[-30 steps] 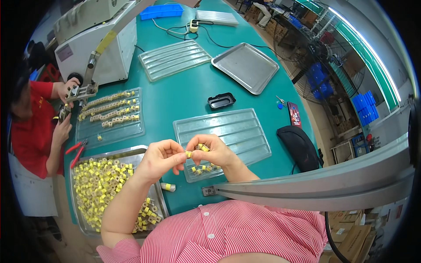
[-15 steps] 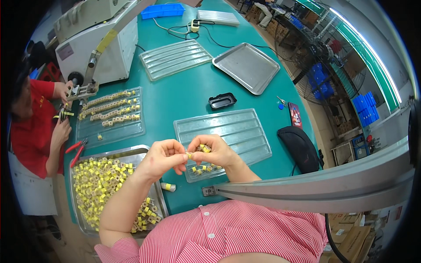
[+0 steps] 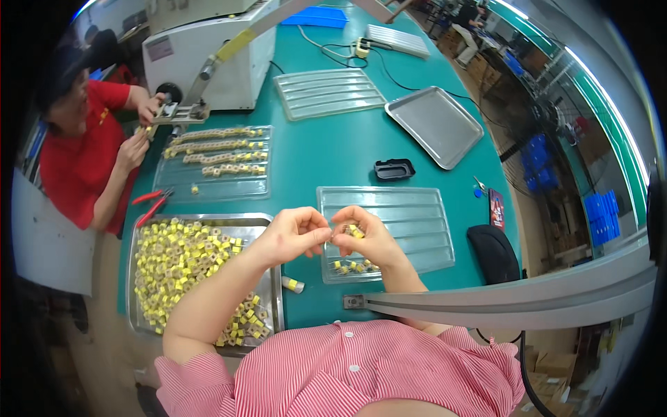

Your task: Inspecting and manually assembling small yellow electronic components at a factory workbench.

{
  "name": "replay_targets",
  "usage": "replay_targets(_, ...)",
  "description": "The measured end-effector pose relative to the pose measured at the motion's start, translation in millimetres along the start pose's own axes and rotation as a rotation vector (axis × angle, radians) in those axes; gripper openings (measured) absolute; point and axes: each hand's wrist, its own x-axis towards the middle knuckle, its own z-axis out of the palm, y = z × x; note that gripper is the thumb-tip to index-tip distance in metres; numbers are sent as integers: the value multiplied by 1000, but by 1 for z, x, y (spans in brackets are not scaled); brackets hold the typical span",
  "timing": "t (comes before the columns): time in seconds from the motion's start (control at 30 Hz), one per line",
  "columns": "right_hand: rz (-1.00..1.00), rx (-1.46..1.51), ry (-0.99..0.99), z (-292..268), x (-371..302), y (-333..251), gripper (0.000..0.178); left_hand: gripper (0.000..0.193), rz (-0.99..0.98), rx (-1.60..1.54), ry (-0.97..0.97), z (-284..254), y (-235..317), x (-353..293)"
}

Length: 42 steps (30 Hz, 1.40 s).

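Observation:
My left hand (image 3: 300, 235) and my right hand (image 3: 365, 240) meet fingertip to fingertip over the left edge of a clear ribbed tray (image 3: 410, 222). Curled in the right hand are several small yellow-wrapped coil parts (image 3: 356, 231) with thin pins. The left thumb and forefinger are pinched together; whatever lies between them is too small or hidden to make out. A few more such coil parts (image 3: 351, 267) lie in the tray's nearest groove, below the right hand. By my left forearm, a metal tray (image 3: 276, 299) holds a large heap of them.
A silver bar (image 3: 500, 311) crosses at the right, close to my right forearm. Red-handled pliers (image 3: 153, 203) lie beyond the heap. At the left, a co-worker in a red shirt (image 3: 87, 149) works beside a filled ribbed tray (image 3: 229, 182). A black dish (image 3: 394, 170) and black pouch (image 3: 495, 254) also lie here.
The whole view has shifted, so the table appears further right. The yellow piece seen between my fingertips before no longer shows there. My hands stay together over the tray's left side.

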Motion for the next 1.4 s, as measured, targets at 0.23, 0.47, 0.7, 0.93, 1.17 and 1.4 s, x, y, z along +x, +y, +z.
replay_targets(0.23,181,678,159,-24,13,26,29,22,-38,926,557,-115,-18,3)
replay_targets(0.47,227,772,163,-23,14,26,30,25,-357,1244,749,-188,-31,-2)
replay_targets(0.7,260,939,207,-16,16,17,44,36,-495,1465,941,-206,-24,-15)
replay_targets(0.93,215,1054,82,-17,18,17,58,23,330,1051,525,-72,4,26)
replay_targets(1.17,136,987,-5,-19,18,31,59,25,667,993,273,28,1,25)
replay_targets(1.4,181,945,101,-10,15,23,51,24,463,820,180,30,-5,33)
